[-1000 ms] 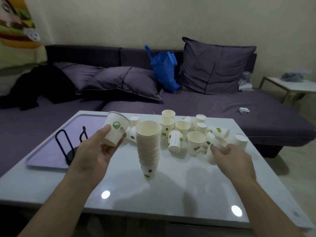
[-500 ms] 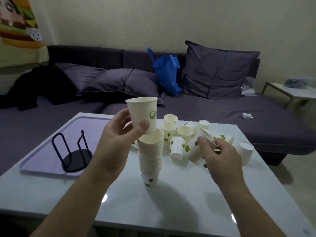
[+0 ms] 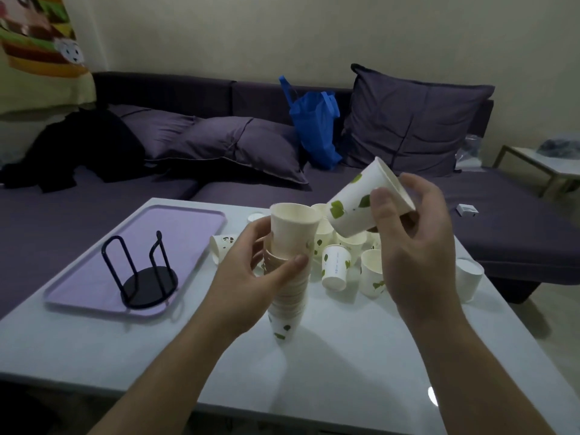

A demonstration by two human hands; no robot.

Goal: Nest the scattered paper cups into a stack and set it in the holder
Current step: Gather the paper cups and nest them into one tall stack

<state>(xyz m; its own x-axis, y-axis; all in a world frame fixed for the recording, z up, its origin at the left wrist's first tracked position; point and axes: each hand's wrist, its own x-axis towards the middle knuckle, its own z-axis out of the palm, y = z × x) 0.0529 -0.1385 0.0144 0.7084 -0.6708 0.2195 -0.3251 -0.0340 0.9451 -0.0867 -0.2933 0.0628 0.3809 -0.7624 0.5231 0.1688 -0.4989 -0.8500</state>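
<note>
While a purple sofa [image 3: 314,196] with cushions and a blue bag [image 3: 315,127] fills the background, a white table [image 3: 314,365] takes up the foreground and carries everything for the task. On its left part lies a lilac tray [image 3: 188,224], and on that tray stands the black wire holder [image 3: 141,274], upright and with no cup in it. Near the middle of the table rises the stack [image 3: 287,296] of nested paper cups, its base on the tabletop. The left hand [image 3: 251,277] is wrapped around the upper part of the stack, thumb in front and fingers behind, closed on the top cup [image 3: 293,233], which sits only partly down into the cups below it. The right hand [image 3: 414,243] is raised just to the right of the stack and grips a single cup [image 3: 361,202] with green leaf marks, tilted so its mouth points up and to the right and its base points down toward the stack. Behind and to the right of the stack lie the loose cups [image 3: 345,259], some upright, some overturned, crowded together; one more cup [image 3: 222,246] lies on its side just beside the tray's right edge, and another [image 3: 467,277] stands near the table's right edge.
</note>
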